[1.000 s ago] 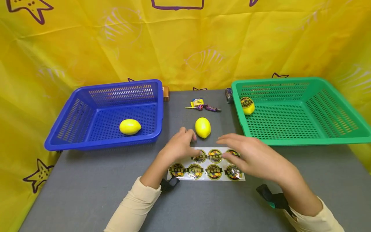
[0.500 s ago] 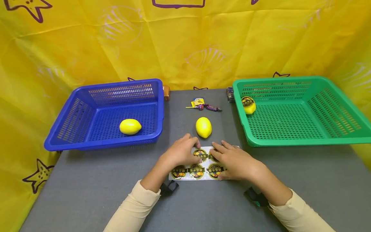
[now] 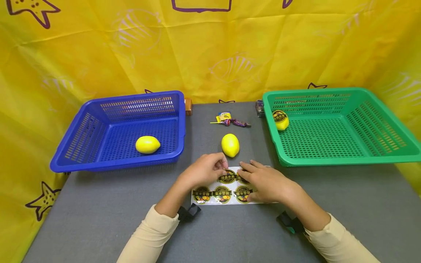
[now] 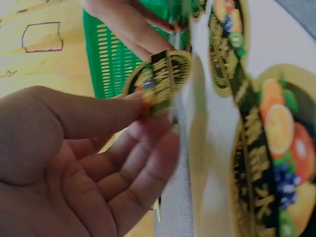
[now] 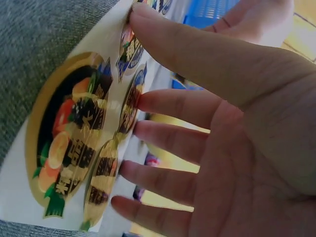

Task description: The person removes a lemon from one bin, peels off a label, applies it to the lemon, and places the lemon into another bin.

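My left hand (image 3: 204, 170) pinches a round black-and-gold fruit sticker (image 4: 173, 74) between thumb and fingers. In the left wrist view this sticker stands tilted up from the white sticker sheet (image 3: 232, 186). Across the sheet's right part lies my right hand (image 3: 268, 183), its spread fingertips and thumb touching the surface and covering some stickers. Several round stickers show in the front row. Just beyond the sheet rests a plain yellow lemon (image 3: 230, 145).
A blue basket (image 3: 115, 166) at left holds another lemon (image 3: 147, 144). The green basket (image 3: 345, 160) at right contains a lemon with a sticker (image 3: 281, 120). Wrapped candies (image 3: 241, 123) and a lollipop (image 3: 225, 122) lie behind the middle lemon.
My right hand has come down and left onto the sheet, then stayed there. The left hand's fingers have closed together on a sticker at the back row.
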The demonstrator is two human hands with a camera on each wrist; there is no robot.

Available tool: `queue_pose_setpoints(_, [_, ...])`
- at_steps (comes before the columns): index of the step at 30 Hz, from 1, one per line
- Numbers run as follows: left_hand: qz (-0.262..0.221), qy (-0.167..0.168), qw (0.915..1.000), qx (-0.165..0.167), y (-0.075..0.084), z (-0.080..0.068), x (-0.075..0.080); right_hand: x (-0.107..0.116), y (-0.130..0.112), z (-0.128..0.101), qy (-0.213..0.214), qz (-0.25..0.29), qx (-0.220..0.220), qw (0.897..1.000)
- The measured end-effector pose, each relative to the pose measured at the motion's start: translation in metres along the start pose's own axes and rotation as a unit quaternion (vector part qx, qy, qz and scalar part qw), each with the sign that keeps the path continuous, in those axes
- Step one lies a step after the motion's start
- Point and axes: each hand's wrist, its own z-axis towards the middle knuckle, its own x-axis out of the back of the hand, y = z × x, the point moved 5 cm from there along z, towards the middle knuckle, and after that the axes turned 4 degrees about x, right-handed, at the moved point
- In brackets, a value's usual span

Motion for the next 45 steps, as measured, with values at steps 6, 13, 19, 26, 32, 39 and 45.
queue_pose_setpoints(6, [-0.096, 0.096, 0.9907, -0.014, -0.001, 0.008, 0.015, 0.008, 0.010, 0.006, 0.052, 0.052, -0.024, 0.997])
queue_pose_setpoints(13, [-0.219, 0.161, 0.9624, -0.005, -0.007, 0.031, 0.029, 0.020, 0.030, 0.029, 0.140, 0.185, -0.088, 0.969])
queue_pose_setpoints(19, [-0.283, 0.174, 0.9431, 0.017, -0.016, 0.051, 0.032, 0.027, 0.039, 0.049, 0.155, 0.245, -0.117, 0.950])
queue_pose_setpoints(26, [-0.262, 0.180, 0.9479, 0.027, -0.021, 0.061, 0.034, 0.031, 0.046, 0.066, 0.173, 0.253, -0.129, 0.943])
queue_pose_setpoints(32, [-0.229, 0.175, 0.9565, 0.045, -0.024, 0.064, 0.033, 0.027, 0.049, 0.075, 0.190, 0.234, -0.130, 0.945])
queue_pose_setpoints(39, [-0.217, 0.160, 0.9608, 0.064, -0.026, 0.064, 0.032, 0.027, 0.048, 0.075, 0.204, 0.224, -0.132, 0.944])
queue_pose_setpoints(45, [-0.249, 0.126, 0.9566, 0.084, -0.034, 0.061, 0.024, 0.026, 0.051, 0.073, 0.196, 0.227, -0.135, 0.945])
